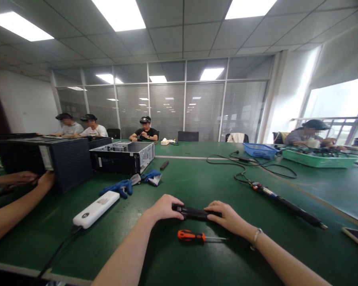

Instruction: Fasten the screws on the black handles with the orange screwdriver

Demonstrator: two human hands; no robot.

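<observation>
My left hand (168, 208) grips the left end of a long black part (193, 213), its thumb and fingers wrapped round it. Around the right end of the same part, my right hand (223, 213) is closed. The part lies level, low over the green table; its exact kind does not show. Just below it on the tabletop rests a screwdriver (192, 236) with an orange and black handle, its shaft pointing right.
Left of my arms lie a white power bank-like device (97, 208) with a cable and blue gloves (122, 186). A co-worker's hands reach into a black computer case (71, 163). An electric screwdriver (286, 204), blue basket (259, 151) and green basket (320, 158) are right.
</observation>
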